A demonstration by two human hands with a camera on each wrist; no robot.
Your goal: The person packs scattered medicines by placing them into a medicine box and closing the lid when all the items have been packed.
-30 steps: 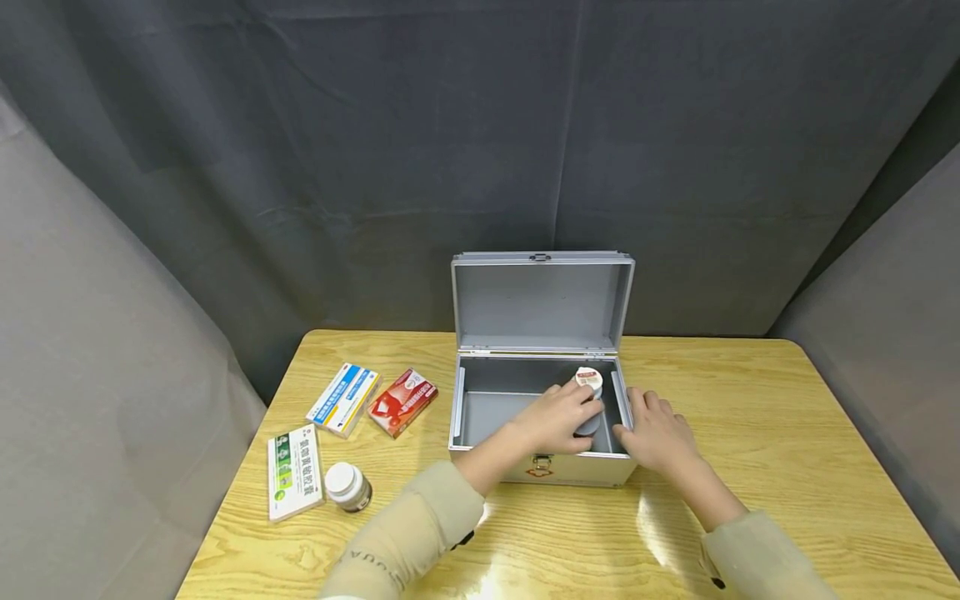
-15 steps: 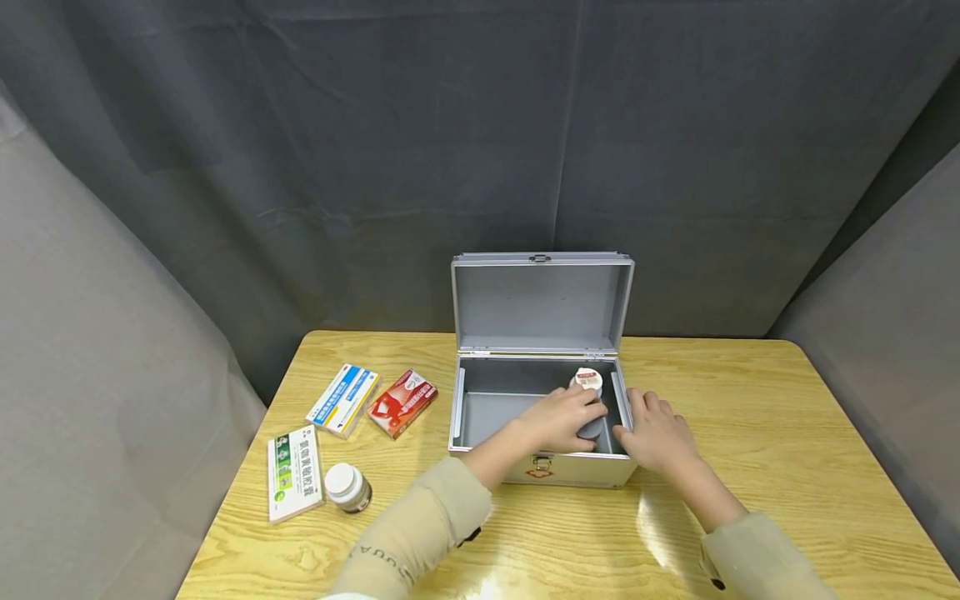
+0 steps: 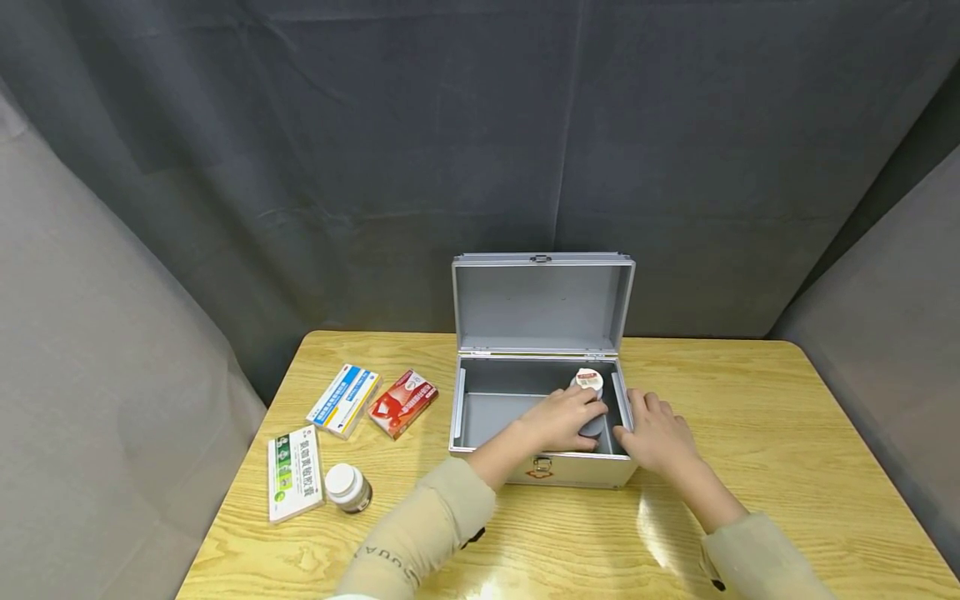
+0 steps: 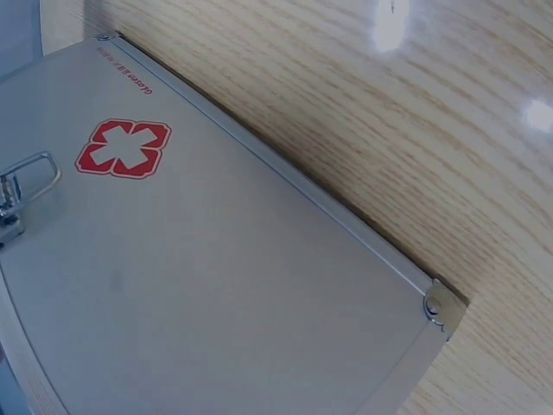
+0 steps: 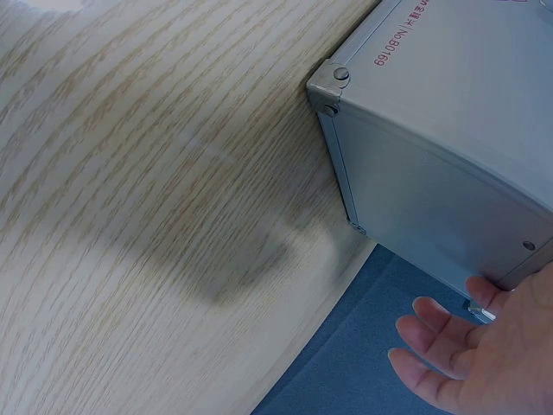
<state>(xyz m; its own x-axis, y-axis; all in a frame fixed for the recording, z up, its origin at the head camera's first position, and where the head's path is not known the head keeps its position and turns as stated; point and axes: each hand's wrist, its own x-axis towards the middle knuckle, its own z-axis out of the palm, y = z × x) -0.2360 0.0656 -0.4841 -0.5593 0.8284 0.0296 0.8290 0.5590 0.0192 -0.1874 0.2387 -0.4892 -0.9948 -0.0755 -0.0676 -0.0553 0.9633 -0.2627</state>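
Observation:
A silver first-aid box (image 3: 573, 473) stands with its lid (image 3: 543, 307) raised. My left hand (image 3: 564, 418) reaches into its right end, and thumb and forefinger curl round a dark grey round container (image 3: 592, 427), mostly hidden by the hand. Just beyond those fingers shows a white round top (image 3: 589, 380) with a red-and-white label; whether it belongs to the same container I cannot tell. My right hand (image 3: 660, 432) holds the box's right rim, thumb over the edge. In the right wrist view, the fingers (image 5: 432, 335) lie outside the box, several spread away from its side.
Left of the box lie a red medicine box (image 3: 403, 403), a blue-and-white medicine box (image 3: 345, 400) and a green-and-white medicine box (image 3: 295, 473). A white-capped bottle (image 3: 348, 487) stands near them on the wooden table (image 3: 772, 433). A dark curtain (image 3: 375, 167) hangs behind.
My left hand and the grey container have shifted slightly right within the box. The right hand keeps its place on the rim.

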